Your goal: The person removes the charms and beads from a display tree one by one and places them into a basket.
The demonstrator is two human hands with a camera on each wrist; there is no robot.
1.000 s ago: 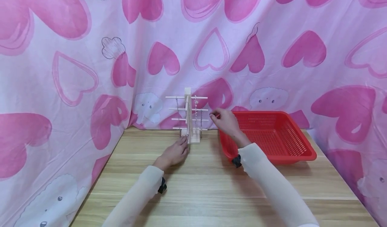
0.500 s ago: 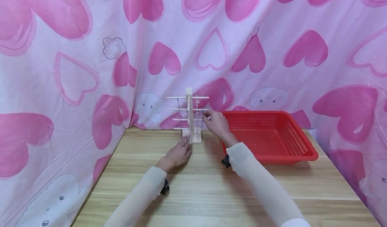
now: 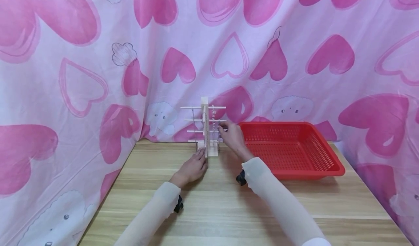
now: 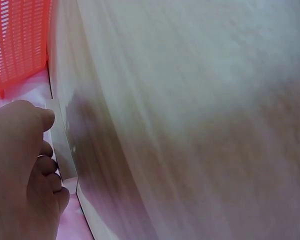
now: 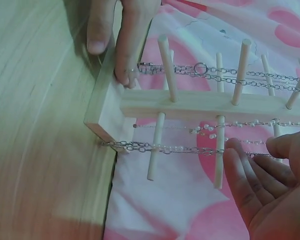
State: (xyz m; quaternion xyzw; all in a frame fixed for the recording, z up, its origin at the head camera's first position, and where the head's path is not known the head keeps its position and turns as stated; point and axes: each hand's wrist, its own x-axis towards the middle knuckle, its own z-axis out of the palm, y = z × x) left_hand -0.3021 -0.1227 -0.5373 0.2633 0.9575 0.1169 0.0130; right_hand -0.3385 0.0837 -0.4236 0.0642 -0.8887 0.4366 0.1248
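A wooden rack (image 3: 204, 129) with several pegs sticking out to both sides stands at the back of the table. Silver chain necklaces (image 5: 195, 150) and a pearl-beaded chain (image 5: 262, 123) hang from the pegs. My left hand (image 3: 191, 167) rests at the foot of the rack, its fingertips on the base (image 5: 107, 95). On the right side, my right hand (image 3: 234, 137) is at the peg ends beside a hanging silver chain. In the right wrist view, the thumb and bent fingers (image 5: 245, 185) stand apart, with the chain passing between them.
A red plastic basket (image 3: 291, 174) with slotted walls stands on the table (image 3: 209, 209) right of the rack, close behind my right wrist. A pink heart-patterned cloth (image 3: 262, 56) hangs behind and to the left. Each wrist carries a small black camera (image 3: 241, 178).
My right hand has moved left from near the basket's corner to the rack's right-hand pegs, then slightly down along the hanging chain. The left hand has stayed at the base.
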